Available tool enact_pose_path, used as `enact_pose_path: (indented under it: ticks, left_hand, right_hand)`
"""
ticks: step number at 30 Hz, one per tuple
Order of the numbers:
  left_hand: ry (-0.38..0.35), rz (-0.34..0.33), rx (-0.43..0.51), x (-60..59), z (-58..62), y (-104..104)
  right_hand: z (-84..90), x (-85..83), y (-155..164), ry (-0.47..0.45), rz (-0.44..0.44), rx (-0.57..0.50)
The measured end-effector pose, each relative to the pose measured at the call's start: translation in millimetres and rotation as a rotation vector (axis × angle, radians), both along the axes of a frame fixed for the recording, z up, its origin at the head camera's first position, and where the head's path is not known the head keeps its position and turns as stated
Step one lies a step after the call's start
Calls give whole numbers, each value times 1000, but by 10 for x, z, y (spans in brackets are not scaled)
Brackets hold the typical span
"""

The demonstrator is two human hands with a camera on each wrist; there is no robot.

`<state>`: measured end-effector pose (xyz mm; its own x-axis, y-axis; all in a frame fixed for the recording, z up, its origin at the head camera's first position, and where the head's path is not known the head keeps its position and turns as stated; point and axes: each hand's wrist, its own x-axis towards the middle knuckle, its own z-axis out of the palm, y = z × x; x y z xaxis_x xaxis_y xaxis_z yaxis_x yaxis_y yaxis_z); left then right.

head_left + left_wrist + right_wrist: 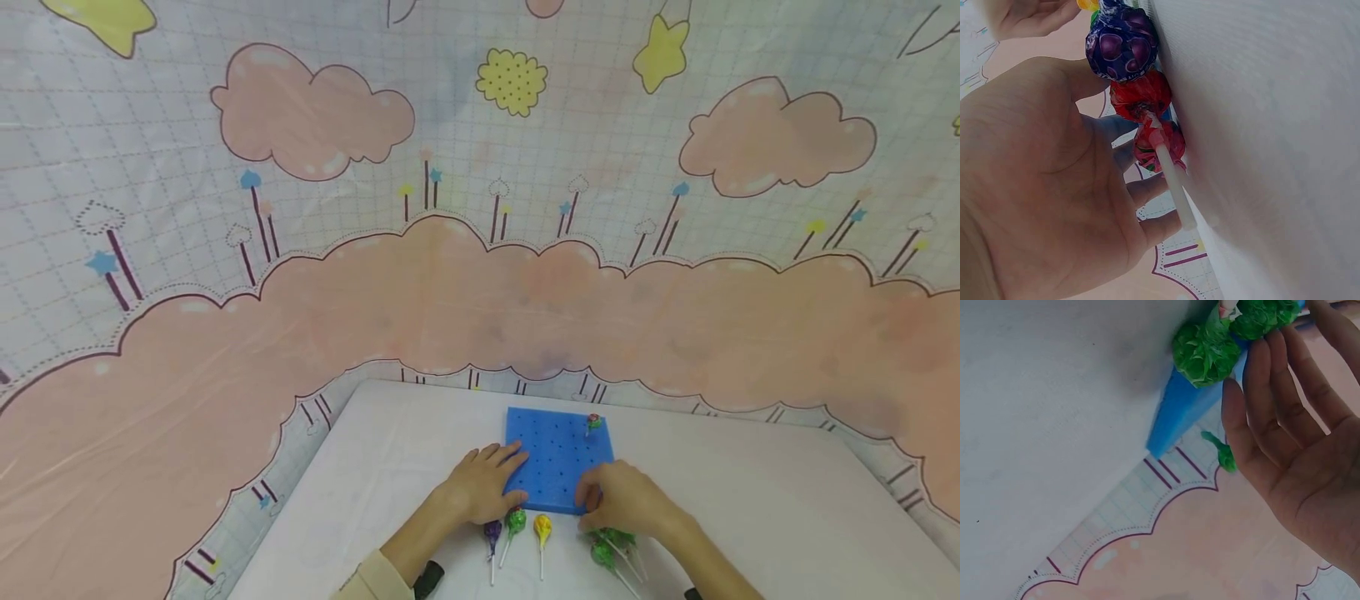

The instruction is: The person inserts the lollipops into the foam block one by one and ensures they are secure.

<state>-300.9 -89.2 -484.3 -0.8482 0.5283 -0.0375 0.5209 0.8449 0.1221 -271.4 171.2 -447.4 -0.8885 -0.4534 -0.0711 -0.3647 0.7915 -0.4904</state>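
Observation:
A blue foam board (558,458) dotted with holes lies on the white table (750,508). One lollipop (593,422) stands upright in a hole near its far right corner. My left hand (501,468) rests with spread, straight fingers on the board's left edge and holds nothing. My right hand (600,497) touches the board's near right corner with its fingertips. In the left wrist view the open palm (1041,187) is beside a purple lollipop (1122,44) and a red one (1141,94). In the right wrist view the open palm (1297,462) is next to green lollipops (1207,353).
Loose lollipops lie along the table's near edge: purple (492,530), green (515,522), yellow (542,527), and a green cluster (611,546) under my right wrist. A cloud-patterned pink curtain (480,300) hangs behind the table.

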Motion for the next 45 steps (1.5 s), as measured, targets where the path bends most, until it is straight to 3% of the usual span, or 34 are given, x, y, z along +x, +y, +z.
enact_pose_path:
  ticks: [16, 32, 45]
  left_hand:
    - [0, -8, 15, 5, -2, -1]
    - [4, 2, -1, 21, 14, -4]
    - [6, 6, -9, 25, 22, 9]
  right_hand:
    - [-58, 69, -47, 69, -50, 167]
    - [-120, 47, -53, 87, -23, 170]
    - [-104, 57, -80, 84, -37, 82]
